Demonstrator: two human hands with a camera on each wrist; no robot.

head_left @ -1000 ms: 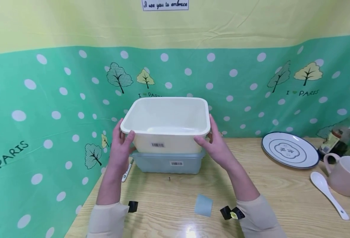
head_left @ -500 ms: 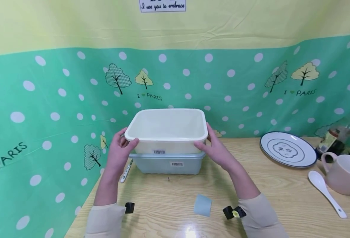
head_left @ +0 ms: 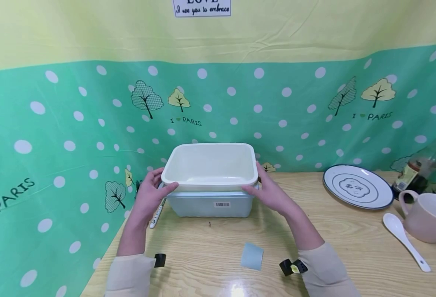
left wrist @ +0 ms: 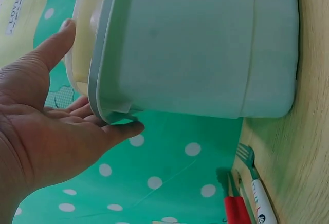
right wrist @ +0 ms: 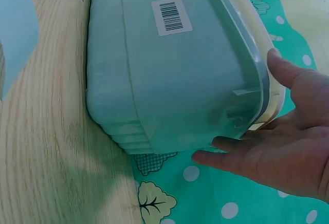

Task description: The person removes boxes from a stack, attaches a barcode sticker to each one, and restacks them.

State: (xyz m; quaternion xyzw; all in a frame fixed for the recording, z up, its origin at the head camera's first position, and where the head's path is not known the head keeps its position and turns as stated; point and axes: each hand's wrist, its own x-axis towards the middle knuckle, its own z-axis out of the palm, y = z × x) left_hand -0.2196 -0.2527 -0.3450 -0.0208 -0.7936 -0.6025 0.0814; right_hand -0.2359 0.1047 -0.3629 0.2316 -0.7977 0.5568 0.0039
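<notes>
A white rectangular plastic bin [head_left: 210,165] sits nested inside a light blue bin [head_left: 203,206], and only its upper part shows above the blue rim. My left hand [head_left: 149,196] holds the white bin at its left end, thumb against the front of the rim. At the right end my right hand [head_left: 271,192] holds it the same way, with the thumb [right wrist: 282,70] on the white rim. Fingers of both hands reach around the bins' ends, partly hidden in the head view. Bare inside walls are visible in the white bin. A barcode label marks the blue bin's front.
A fork [left wrist: 255,183] and a red-handled tool [left wrist: 236,208] lie left of the bins. A light blue square [head_left: 252,256] lies in front. On the right are a plate [head_left: 359,202], a spoon [head_left: 405,241], a mug [head_left: 431,218] and a yellow-capped bottle [head_left: 422,165]. Patterned cloth [head_left: 296,103] hangs behind.
Both hands have lowered the white bin deeper into the blue bin. Its barcode label, visible earlier above the blue rim, is now out of sight.
</notes>
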